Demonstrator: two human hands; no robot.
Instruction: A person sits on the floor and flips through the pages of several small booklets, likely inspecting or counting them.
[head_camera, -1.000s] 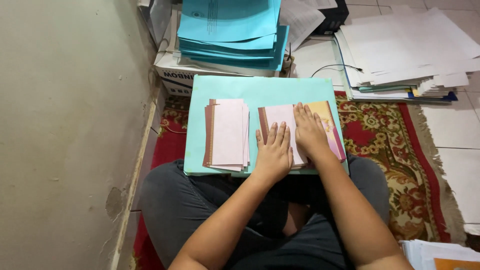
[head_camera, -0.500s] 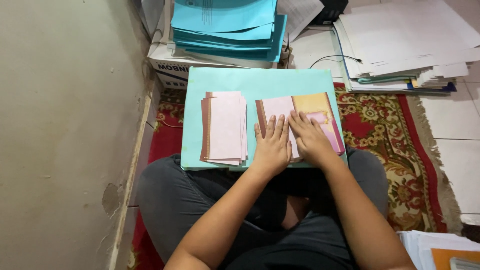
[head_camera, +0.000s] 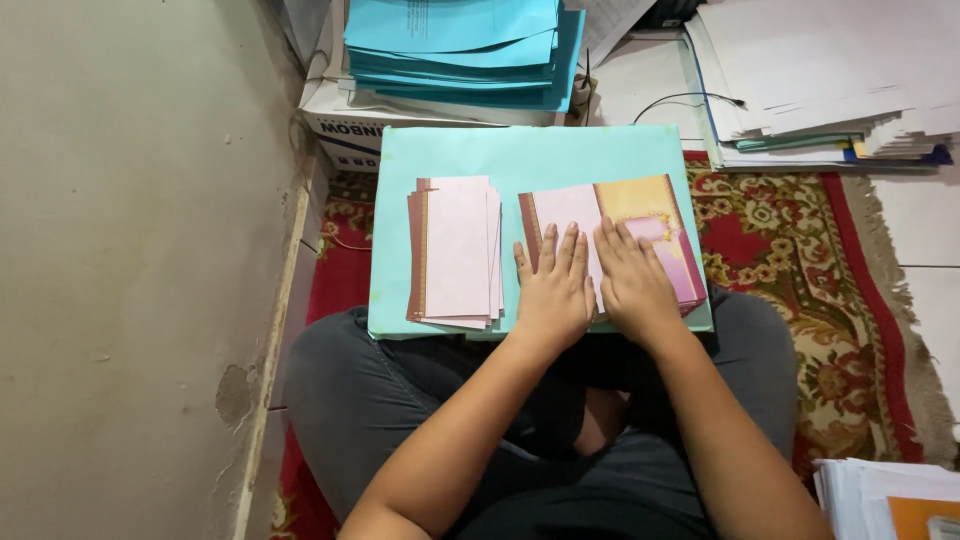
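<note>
Both hands, left hand (head_camera: 553, 292) and right hand (head_camera: 632, 285), press flat and open on a thin, light card (head_camera: 640, 215); it likely lifts best by an edge.

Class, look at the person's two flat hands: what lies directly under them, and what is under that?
Under the left hand and right hand lies a pink and gold card, resting on a turquoise board across the lap. The card's near part is covered by the hands.

Soft, even indoor light fills the frame, moderately bright, with no glare. The white paper stacks (head_camera: 830, 80) at 1 o'clock are palest, near washed out. Faint shadows sit under the forearms toward 6 o'clock. Focus is sharp throughout; edges bend slightly.
</note>
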